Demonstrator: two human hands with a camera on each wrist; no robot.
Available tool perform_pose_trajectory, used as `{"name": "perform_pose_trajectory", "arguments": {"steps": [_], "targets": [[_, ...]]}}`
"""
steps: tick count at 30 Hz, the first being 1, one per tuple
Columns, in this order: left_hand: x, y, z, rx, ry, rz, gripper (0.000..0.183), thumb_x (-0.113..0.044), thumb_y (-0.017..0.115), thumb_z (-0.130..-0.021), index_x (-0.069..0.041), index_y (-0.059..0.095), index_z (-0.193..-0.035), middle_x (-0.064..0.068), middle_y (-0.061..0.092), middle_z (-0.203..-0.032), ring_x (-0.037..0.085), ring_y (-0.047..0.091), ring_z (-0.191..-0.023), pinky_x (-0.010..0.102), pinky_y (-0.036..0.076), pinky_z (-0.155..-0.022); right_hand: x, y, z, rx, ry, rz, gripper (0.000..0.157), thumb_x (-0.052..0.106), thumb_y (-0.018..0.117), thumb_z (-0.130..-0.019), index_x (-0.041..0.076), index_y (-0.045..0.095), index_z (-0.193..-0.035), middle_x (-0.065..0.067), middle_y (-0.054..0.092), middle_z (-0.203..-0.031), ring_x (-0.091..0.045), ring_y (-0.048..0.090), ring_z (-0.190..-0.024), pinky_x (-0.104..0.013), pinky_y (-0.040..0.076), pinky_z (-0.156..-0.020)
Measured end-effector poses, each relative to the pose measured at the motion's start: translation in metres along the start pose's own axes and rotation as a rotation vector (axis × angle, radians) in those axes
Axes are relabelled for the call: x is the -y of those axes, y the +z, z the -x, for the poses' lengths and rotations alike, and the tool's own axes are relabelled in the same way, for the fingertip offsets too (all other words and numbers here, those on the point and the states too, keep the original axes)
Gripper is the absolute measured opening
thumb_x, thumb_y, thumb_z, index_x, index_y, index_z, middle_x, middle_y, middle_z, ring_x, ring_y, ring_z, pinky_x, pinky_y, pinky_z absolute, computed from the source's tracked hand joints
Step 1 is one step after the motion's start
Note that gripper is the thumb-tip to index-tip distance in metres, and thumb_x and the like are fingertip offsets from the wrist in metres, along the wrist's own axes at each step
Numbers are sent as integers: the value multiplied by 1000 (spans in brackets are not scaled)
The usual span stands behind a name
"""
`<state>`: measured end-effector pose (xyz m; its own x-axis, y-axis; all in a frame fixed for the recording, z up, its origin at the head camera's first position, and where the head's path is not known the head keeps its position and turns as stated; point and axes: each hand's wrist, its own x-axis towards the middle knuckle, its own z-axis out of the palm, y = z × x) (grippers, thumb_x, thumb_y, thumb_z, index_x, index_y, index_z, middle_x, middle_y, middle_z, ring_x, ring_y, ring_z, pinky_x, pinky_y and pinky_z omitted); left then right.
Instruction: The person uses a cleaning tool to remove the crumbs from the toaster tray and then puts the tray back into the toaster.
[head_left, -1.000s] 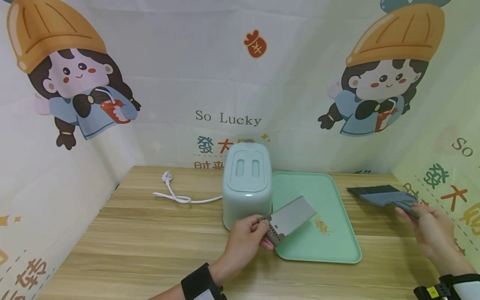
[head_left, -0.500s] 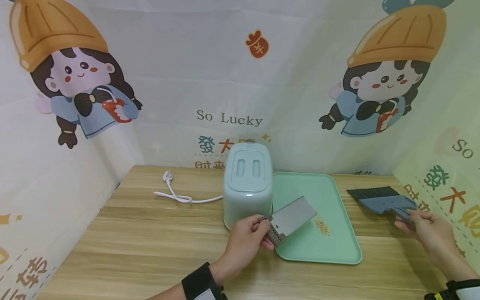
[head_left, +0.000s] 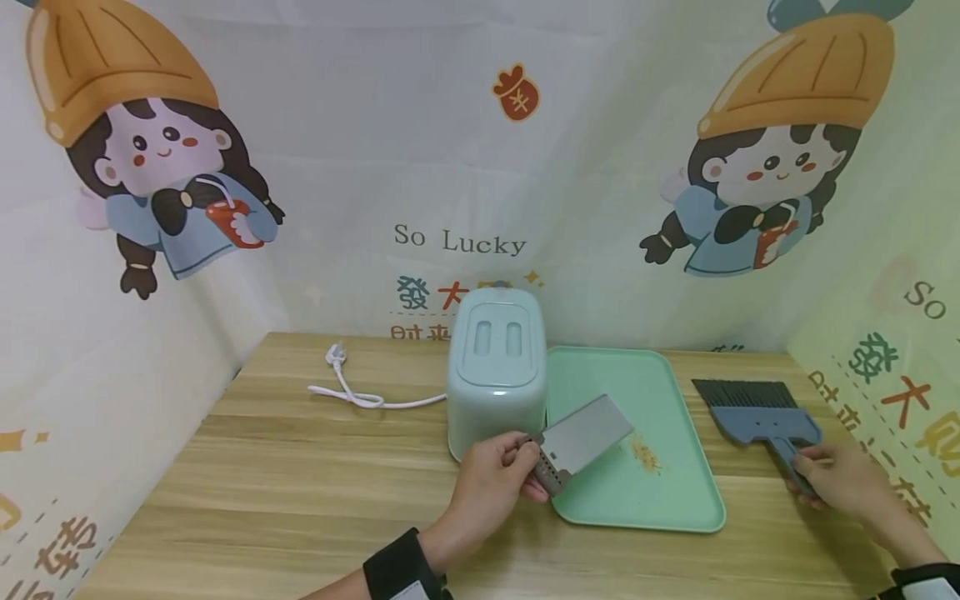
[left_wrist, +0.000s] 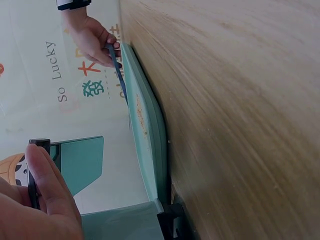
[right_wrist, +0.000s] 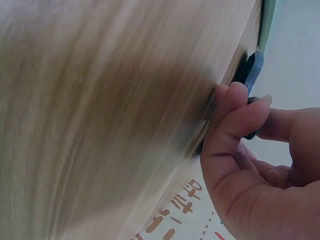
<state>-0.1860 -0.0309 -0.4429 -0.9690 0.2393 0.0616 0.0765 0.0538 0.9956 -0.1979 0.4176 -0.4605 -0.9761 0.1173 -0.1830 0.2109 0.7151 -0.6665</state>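
Observation:
In the head view my left hand (head_left: 491, 479) pinches the dark end of a flat metal crumb tray (head_left: 588, 429), thumb on top. The crumb tray slants over the near left part of a green serving tray (head_left: 600, 367). A small patch of brown crumbs (head_left: 645, 454) lies on the green one, just past the metal sheet. Over at the right, my right hand (head_left: 843, 479) grips the handle of a blue-grey hand brush (head_left: 765, 423), its dark bristles pointing away from me. The right wrist view has those fingers (right_wrist: 225, 125) curled round the handle, low beside the tabletop.
A pale green toaster (head_left: 497, 342) with a lid on top stands against the green tray's left side, behind my left hand. Its white cord (head_left: 367, 400) runs left, ending in a plug (head_left: 335, 356). A printed cloth (head_left: 337, 167) hangs behind the wooden table (head_left: 300, 483).
My right hand has moved slightly left and down, turning the brush so its head now lies flat and bristles face the back. The left hand and crumb tray have stayed put.

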Motion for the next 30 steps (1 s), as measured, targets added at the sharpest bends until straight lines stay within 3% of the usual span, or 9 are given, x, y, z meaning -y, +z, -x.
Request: {"name": "perform_pose_trajectory", "arguments": {"steps": [5,11,23,30], "targets": [[0,1,-1,0,3,-5,17,-17,53,-97,-7,66,-100,5,68,-78,21,65,-62,34,58,-60,0,1,-2,-16,-21,151,53,27,46,-100,-20,42,-123,-14,66,-86,-17,64,-62,-33,52,-55],[0,2,0,-4,22,-7,17,-17,54,-97,-6,66,-101,5,68,-78,21,65,-62,34,58,-60,2,4,-2,-59,-77,280,44,22,49,-97,-18,51,-115,-2,63,-69,-15,60,-53,-33,46,-48],[1,2,0,9,4,4,18,-16,54,-97,-6,66,-104,5,69,-81,21,65,-64,30,58,-60,7,7,-1,-20,-77,264,35,11,45,-97,-20,45,-114,-6,53,-68,-16,56,-54,-33,48,-48],[0,3,0,9,-1,0,17,-16,54,-97,-6,66,-103,5,69,-81,21,65,-64,30,58,-60,6,7,-2,-18,-94,288,27,6,48,-95,-17,47,-108,-21,59,-83,-16,56,-57,-34,48,-49]]}}
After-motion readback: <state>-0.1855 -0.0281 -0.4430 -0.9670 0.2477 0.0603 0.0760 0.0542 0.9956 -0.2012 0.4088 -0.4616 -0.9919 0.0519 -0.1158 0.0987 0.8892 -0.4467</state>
